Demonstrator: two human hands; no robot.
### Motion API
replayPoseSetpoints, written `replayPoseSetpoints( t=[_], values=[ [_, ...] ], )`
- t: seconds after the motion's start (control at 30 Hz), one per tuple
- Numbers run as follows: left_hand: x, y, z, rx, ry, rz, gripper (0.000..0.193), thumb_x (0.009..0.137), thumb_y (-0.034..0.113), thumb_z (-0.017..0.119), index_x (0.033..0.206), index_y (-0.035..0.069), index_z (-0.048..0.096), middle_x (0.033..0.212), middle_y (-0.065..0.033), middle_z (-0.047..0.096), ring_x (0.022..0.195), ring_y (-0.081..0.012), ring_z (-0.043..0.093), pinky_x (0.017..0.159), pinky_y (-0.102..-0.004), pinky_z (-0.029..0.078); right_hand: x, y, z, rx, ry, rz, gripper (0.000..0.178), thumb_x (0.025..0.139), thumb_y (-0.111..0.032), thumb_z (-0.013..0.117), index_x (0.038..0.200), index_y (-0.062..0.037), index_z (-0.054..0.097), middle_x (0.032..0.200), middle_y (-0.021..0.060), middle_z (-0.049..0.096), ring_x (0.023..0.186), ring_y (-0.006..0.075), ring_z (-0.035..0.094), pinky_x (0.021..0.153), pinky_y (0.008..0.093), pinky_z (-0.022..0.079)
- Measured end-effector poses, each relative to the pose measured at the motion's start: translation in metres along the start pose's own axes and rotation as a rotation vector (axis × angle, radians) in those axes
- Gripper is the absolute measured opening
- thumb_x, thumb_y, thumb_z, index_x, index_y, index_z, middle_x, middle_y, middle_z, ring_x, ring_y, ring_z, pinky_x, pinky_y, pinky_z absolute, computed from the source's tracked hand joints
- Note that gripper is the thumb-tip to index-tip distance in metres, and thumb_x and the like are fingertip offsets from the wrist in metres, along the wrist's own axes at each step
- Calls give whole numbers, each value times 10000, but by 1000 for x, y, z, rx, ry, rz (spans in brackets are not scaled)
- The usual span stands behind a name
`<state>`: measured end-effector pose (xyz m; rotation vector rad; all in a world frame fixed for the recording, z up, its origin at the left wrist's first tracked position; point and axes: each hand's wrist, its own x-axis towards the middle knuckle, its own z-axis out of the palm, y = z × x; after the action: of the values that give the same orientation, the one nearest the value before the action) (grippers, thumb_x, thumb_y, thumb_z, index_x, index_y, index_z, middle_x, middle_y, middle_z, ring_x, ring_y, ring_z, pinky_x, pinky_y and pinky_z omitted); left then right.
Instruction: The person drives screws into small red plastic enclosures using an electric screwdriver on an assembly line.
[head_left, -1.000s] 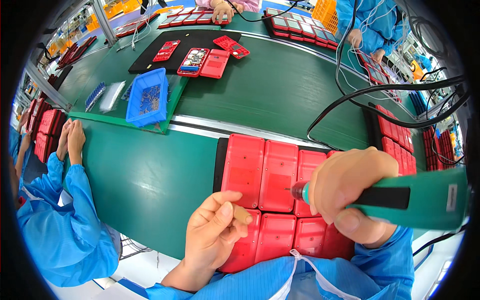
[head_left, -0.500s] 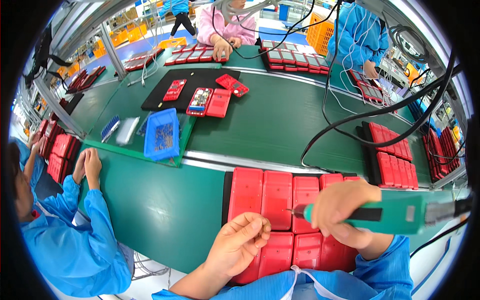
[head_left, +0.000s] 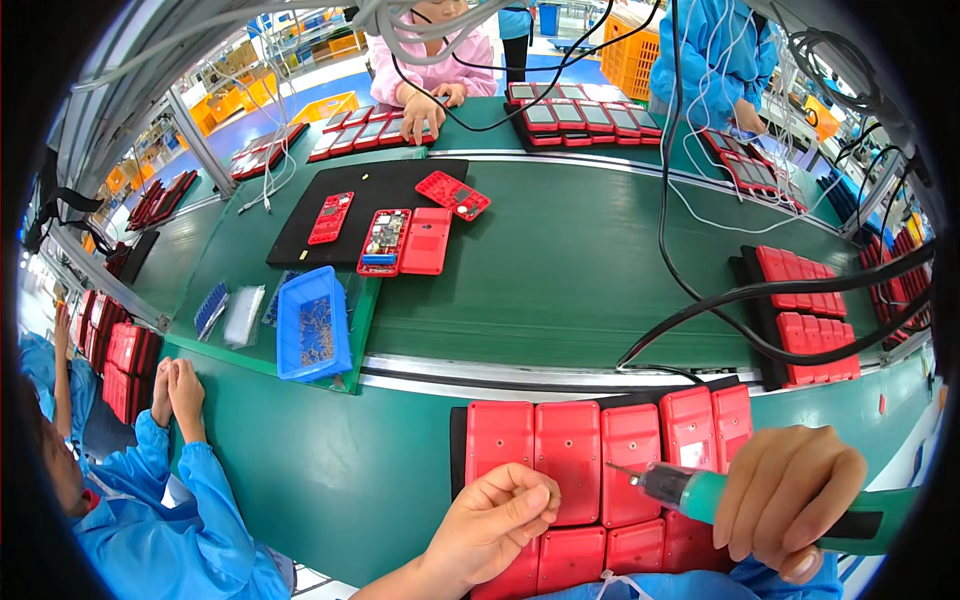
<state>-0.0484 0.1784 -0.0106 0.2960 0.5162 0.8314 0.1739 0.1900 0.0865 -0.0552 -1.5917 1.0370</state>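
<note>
My left hand (head_left: 500,518) is closed in a pinch above the red plastic casings (head_left: 567,462). Whatever lies between its fingertips is too small to name. In my right hand (head_left: 792,492) is a green electric screwdriver (head_left: 702,496), held sideways with its bit pointing left. The bit's tip hovers over the third casing of the upper row; whether it touches cannot be told. The casings lie in two rows on a black mat (head_left: 459,440), screw holes showing on their backs. One casing at the right carries a white label (head_left: 692,455).
A blue bin (head_left: 287,335) of small screws stands at left, beside clear plastic bags (head_left: 243,316). Beyond it, opened red casings (head_left: 384,240) lie on a black pad (head_left: 290,225). Black cables (head_left: 770,300) hang at right. A co-worker in blue (head_left: 170,510) sits at left; others work opposite.
The view has shifted, so the bench sits lower in the picture. My right hand and screwdriver have moved right, the bit going from the second casing to the third. My left hand keeps its pinch.
</note>
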Motion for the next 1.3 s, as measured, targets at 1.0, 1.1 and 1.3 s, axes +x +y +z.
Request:
replayPoseSetpoints(
  t=[1.0,1.1,1.3],
  values=[
    [26,3,21,1640,-168,76,109,816,110,553,891,44,510,774,-132,572,695,-335,568,570,-418,459,19,43,-9,-406,365,417,372,732,-318,701,820,-104,410,501,6,481,394,142,474,428,295,436],
    [26,3,24,1665,-179,134,109,818,113,548,855,26,492,763,-140,572,697,-338,572,559,-421,462,19,42,-12,-398,320,426,365,737,-316,697,819,-104,411,501,3,479,397,138,474,429,294,435],
    [23,6,28,1579,-135,111,143,823,162,527,830,21,504,785,-187,575,750,-365,565,633,-411,455,19,38,-17,-482,186,439,354,747,-314,688,828,-102,416,514,-3,486,403,127,476,432,290,440]
  ],
)
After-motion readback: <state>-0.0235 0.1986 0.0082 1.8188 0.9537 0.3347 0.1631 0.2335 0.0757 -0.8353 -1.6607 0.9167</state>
